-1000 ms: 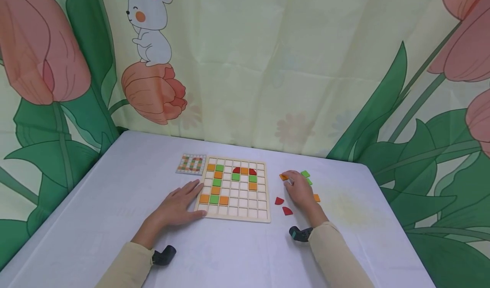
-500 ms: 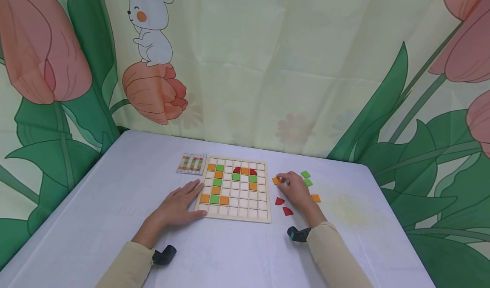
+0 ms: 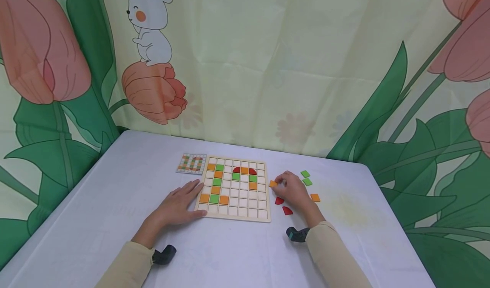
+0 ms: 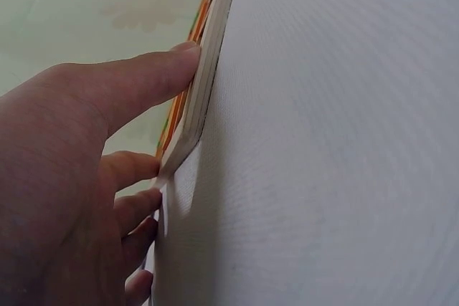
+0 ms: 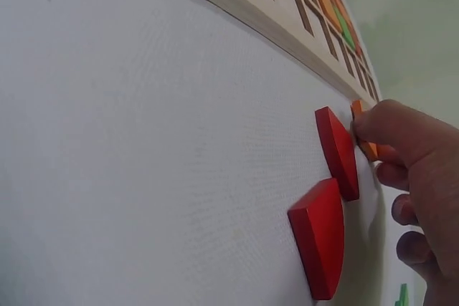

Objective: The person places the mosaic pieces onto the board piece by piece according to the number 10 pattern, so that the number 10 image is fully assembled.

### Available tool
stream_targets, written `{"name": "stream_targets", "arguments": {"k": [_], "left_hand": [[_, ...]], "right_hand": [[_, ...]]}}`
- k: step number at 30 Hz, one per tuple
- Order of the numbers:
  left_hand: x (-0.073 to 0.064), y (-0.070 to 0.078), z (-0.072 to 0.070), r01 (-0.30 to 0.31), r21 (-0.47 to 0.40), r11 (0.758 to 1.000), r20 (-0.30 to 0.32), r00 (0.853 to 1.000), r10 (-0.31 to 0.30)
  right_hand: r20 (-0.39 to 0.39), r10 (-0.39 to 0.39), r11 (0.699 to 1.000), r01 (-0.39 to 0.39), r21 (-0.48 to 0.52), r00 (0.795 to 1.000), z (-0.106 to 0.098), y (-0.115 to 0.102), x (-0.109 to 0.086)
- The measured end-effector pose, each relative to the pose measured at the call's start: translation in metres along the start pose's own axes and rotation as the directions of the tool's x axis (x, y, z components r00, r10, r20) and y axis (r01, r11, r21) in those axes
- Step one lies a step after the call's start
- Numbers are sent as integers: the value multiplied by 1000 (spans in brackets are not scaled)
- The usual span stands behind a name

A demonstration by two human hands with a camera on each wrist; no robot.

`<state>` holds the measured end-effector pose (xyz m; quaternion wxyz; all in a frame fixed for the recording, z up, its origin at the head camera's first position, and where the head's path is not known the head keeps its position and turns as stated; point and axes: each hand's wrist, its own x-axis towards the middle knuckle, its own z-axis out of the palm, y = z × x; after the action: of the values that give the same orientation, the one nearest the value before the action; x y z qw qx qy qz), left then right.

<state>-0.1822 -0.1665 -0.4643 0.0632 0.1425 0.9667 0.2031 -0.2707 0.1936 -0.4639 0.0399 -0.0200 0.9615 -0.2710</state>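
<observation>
A wooden grid board (image 3: 237,212) lies on the table, bearing orange and green square tiles and two red quarter-round pieces. My left hand (image 3: 177,206) rests at its lower left corner, fingers extended along the left side. In the left wrist view the thumb (image 4: 154,80) touches the board's edge. Just off the right side of the board, my right hand (image 3: 295,191) pinches an orange square tile (image 3: 273,183) between thumb and fingertips. Two loose red quarter-round pieces (image 5: 320,238) lie below that hand, the farther one close to the thumb.
A small pattern card (image 3: 192,163) printed with coloured squares lies against the board's upper left. Beyond the right hand are two green tiles (image 3: 307,181), and another orange tile (image 3: 315,198) lies right of the wrist. A printed curtain (image 3: 245,67) hangs behind the table.
My right hand has slid left toward the board with the orange tile, away from the green tiles. The other orange tile now shows fully beside the wrist. My left hand stays in place.
</observation>
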Motion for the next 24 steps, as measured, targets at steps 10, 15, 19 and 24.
{"name": "stream_targets", "arguments": {"k": [10,15,19,24], "left_hand": [[0,-1,0,18,-6,1000,13,1000,-17],[0,0,-1,17,-7,1000,9,1000,-17],[0,0,-1,11,-10,1000,6,1000,-11],[0,0,0,6,-4,1000,1,1000,-6]], "right_hand": [[-39,-22,1000,22,-6,999,3,-2,1],[-47,-62,997,64,33,997,7,-10,2],[-29,-121,992,122,41,992,12,-23,0],[-20,-193,981,193,35,981,19,-42,-2]]}}
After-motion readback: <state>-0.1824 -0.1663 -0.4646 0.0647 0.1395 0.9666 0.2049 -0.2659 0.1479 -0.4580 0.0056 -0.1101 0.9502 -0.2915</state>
